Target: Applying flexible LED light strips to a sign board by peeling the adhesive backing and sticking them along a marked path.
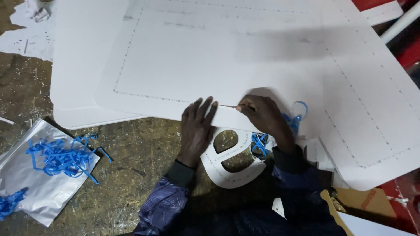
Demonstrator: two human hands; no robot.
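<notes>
The left hand [197, 127] lies flat on the near edge of a large white board [245, 57] marked with dotted lines. The right hand [264, 117] pinches a thin blade-like tool [228, 106] against that edge. Beneath lies a white cut-out letter [232, 168]; blue strips [59, 156] rest on a silver bag [41, 192].

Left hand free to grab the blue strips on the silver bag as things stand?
Probably yes. The left hand rests flat on the white board holding nothing, and bare floor lies between it and the blue strips on the silver bag.
</notes>
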